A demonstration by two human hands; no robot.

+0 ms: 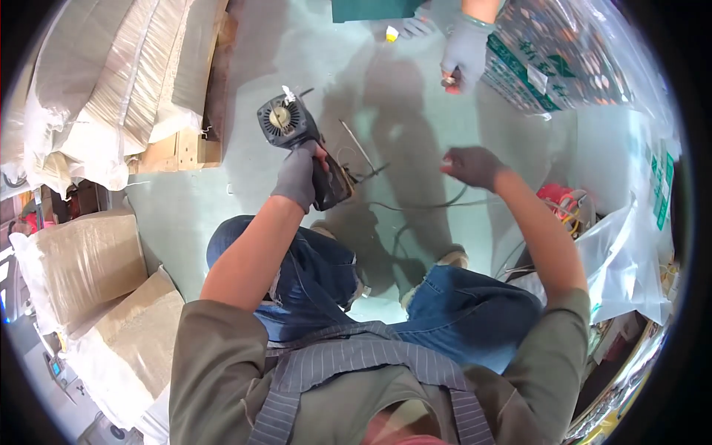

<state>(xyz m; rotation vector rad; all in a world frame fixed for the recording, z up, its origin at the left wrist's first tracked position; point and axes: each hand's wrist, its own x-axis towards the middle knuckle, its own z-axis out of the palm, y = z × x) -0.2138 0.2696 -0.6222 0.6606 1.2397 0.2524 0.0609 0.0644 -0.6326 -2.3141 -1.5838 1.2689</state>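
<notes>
My left hand point(298, 175), in a dark grey glove with bare fingertips, grips the handle of a black handheld power tool point(331, 189). A round, slotted vent with a pale centre faces up at the tool's far end. A thin metal rod point(357, 144) lies slantwise on the floor, just right of the tool. My right hand point(475, 167), also gloved, hovers over the floor further right. Its fingers are curled in, and whatever they may hold is hidden. A dark cable point(423, 207) runs along the floor between my hands.
Another person's gloved hand point(466, 52) holds a small dark thing at the far right, beside a plastic-wrapped stack point(564, 55). Wrapped goods on a wooden pallet point(194, 150) stand far left, with wrapped boxes point(93, 259) nearer. A red object with yellow cords point(567, 202) lies right.
</notes>
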